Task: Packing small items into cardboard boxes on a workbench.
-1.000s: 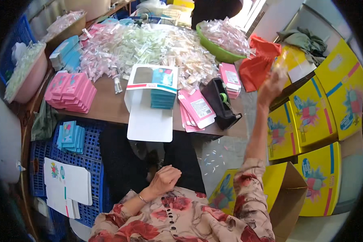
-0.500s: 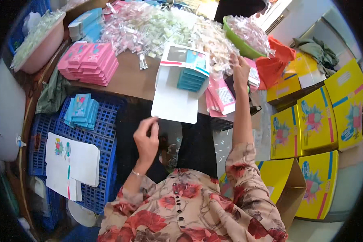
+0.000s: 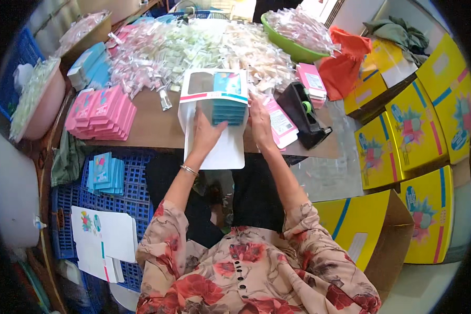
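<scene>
A white display box (image 3: pixel 214 91) with an open lid flap stands at the front edge of the brown table (image 3: pixel 152 128). A stack of blue packets (image 3: pixel 229 110) sits inside it. My left hand (image 3: pixel 206 133) presses on the packets and the box's white flap. My right hand (image 3: pixel 259 123) rests against the box's right side, fingers spread, beside the pink packets (image 3: pixel 280 123). Neither hand grips anything that I can see.
Pink packet stacks (image 3: pixel 102 112) lie at the left. A black tape dispenser (image 3: pixel 304 112) stands at the right. Heaps of small clear sachets (image 3: pixel 193 44) cover the far table. A green bowl (image 3: pixel 293 44), yellow cartons (image 3: pixel 403 141), a blue crate (image 3: pixel 110 193) surround me.
My head tilted toward the box. My left hand rose from my lap to the blue packets. My right hand came back from the far right to the box's side.
</scene>
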{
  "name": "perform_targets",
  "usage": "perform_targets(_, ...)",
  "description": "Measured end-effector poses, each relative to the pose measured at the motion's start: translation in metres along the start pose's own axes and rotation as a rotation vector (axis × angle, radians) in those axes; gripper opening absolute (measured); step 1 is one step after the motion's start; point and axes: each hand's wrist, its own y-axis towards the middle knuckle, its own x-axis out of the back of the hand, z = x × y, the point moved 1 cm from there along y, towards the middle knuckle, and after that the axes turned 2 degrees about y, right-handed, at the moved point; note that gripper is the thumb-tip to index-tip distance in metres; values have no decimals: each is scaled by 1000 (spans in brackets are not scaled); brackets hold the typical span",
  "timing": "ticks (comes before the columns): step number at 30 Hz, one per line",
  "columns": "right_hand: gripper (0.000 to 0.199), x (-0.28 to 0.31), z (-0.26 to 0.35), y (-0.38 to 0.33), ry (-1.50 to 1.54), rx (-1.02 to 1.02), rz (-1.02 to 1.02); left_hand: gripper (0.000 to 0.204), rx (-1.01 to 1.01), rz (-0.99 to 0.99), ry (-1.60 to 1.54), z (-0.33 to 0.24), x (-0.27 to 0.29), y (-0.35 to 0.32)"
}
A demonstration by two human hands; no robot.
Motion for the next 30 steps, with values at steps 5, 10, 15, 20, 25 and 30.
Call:
perform_targets(5,56,-1,21,2,-79,109,71,75,-76,220,-63,-12,-12,14)
perform_targets(10,65,2,26,8,82,-67,181,85,26,257,-168,-12,-11,19)
perform_targets(15,81,25,20,29,167,-206,143,104,-148,336,-415,-5,1,26)
perform_targets(20,86,14,49,66,119,-299,186,81,-166,204,-432,-17,-12,32)
perform_targets(25,73,-16,57,81,31,-406,120,67,-143,397,-240,6,-10,47)
perform_targets(30,56,-6,33,90,-189,0,178,70,-182,195,-489,-4,-26,46)
